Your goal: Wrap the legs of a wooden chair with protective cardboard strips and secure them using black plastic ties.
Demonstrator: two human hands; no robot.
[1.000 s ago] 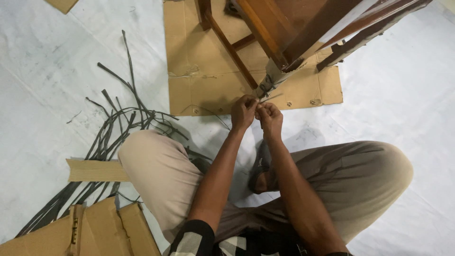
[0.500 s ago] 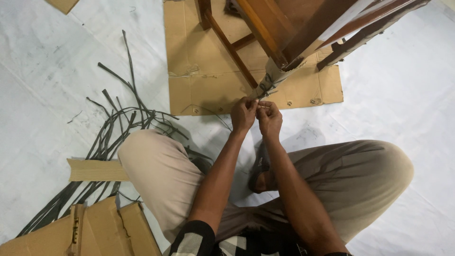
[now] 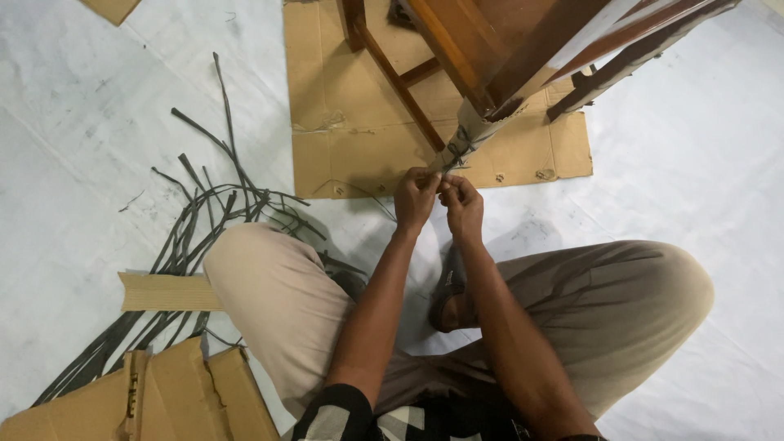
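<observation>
Both hands have shifted slightly toward the upper middle of the frame. The left hand point(image 3: 416, 198) and right hand point(image 3: 462, 202) pinch a thin strap point(image 3: 454, 155) wrapped round the cardboard-padded furniture leg point(image 3: 478, 126), grip clenched. Loose straps point(image 3: 196, 220) lie left.

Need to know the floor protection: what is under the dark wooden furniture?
A flat brown cardboard sheet lies under the dark wooden furniture, on the white floor covering. The sheet's far part is hidden behind the frame.
</observation>
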